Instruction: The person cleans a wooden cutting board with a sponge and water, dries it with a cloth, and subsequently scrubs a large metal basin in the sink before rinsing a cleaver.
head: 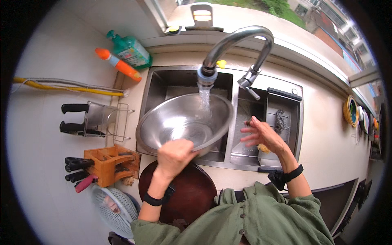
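My left hand (176,154) is closed on the near rim of a large stainless steel bowl (196,121), which sits tilted over the left sink basin (186,79). Water runs from the nozzle of a curved metal faucet (239,36) into the bowl. My right hand (260,134) is over the right sink basin (245,153), its fingers apart, holding nothing and away from the bowl. Beside it, a dark metal scouring pad (280,121) lies in a narrow tray within that basin. A small yellowish scrubber (263,148) shows just below my right hand.
Left of the sink are a wire rack (122,122) with black-handled knives, a wooden knife block (107,160) and a pale plastic basket (113,208). A green pump bottle (133,52) and an orange bottle (122,67) stand behind. A dark round board (190,196) is near my body.
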{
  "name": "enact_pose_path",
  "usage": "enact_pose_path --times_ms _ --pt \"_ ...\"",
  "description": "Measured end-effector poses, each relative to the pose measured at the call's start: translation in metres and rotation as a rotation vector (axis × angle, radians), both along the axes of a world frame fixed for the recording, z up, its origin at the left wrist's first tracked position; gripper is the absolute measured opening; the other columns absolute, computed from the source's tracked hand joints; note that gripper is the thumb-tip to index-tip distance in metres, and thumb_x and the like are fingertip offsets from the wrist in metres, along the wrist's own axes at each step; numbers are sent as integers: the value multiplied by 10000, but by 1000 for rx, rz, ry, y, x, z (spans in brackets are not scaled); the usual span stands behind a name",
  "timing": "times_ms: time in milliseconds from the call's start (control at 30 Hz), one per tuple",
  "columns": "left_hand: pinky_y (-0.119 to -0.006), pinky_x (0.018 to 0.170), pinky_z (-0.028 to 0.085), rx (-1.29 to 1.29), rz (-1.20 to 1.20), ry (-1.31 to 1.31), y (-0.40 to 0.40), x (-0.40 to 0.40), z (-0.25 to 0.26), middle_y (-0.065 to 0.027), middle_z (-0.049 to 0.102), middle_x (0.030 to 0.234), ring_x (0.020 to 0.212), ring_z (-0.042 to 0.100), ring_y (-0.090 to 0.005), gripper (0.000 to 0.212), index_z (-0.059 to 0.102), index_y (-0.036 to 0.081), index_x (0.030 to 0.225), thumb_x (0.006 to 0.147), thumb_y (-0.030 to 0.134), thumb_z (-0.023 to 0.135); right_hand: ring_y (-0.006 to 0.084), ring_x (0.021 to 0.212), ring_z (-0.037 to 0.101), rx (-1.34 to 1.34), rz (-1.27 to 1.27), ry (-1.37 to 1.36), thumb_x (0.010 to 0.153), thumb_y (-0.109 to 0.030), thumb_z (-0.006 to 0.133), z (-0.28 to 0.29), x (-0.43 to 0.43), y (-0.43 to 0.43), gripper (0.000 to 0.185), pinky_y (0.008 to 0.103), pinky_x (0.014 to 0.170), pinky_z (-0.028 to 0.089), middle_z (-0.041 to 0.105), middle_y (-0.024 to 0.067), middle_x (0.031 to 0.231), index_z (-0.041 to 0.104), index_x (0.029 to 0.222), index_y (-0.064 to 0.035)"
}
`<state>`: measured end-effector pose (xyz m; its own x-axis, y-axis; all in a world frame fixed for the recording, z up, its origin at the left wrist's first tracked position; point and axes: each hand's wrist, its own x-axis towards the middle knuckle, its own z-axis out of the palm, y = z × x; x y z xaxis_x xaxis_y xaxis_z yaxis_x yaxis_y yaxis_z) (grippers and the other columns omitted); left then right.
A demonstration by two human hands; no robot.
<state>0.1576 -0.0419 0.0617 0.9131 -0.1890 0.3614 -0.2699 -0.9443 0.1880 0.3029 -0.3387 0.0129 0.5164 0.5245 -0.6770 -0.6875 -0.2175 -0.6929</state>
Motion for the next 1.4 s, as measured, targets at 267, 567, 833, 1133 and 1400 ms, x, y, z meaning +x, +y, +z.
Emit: enact_pose_path --times_ms 267,567,833,1133,1400 --pt "-265 505 400 89 -143 -18 -34 -28 -10 5 446 627 538 487 -117 173 530 144 727 772 180 693 227 814 693 39 12 253 852 -241 685 -47 -17 30 532 389 709 642 655 161 1000 492 1228 82" --pt "-343 1115 367 -755 -125 750 -59 -11 -45 -190 441 1494 1404 410 -280 568 421 56 1475 1028 405 454 169 734 602 22 -101 -139 788 -89 582 -44 -23 30 322 301 653 503 620 90 904 555 1077 51" --pt "-551 1201 100 -300 -138 1097 -48 60 -116 -144 127 1649 1522 123 -310 682 150 68 1577 1040 481 224 161 886 553 -58 -114 -624 847 -149 564 -4 5 31 340 311 798 462 597 69 961 549 1135 31" --pt "-453 1250 47 630 129 313 96 101 -152 -23 232 1629 1511 160 -174 805 299 145 1550 906 565 535 145 896 546 -115 52 -681 864 -186 588 46 14 19 446 289 775 463 567 72 1017 500 1246 27" --pt "-537 1230 77 872 82 109 101 156 -115 6 107 1655 1523 75 -150 941 221 195 1574 831 634 596 122 685 536 -228 -20 -249 821 -116 570 58 21 7 238 261 586 448 562 49 863 550 1028 -1"
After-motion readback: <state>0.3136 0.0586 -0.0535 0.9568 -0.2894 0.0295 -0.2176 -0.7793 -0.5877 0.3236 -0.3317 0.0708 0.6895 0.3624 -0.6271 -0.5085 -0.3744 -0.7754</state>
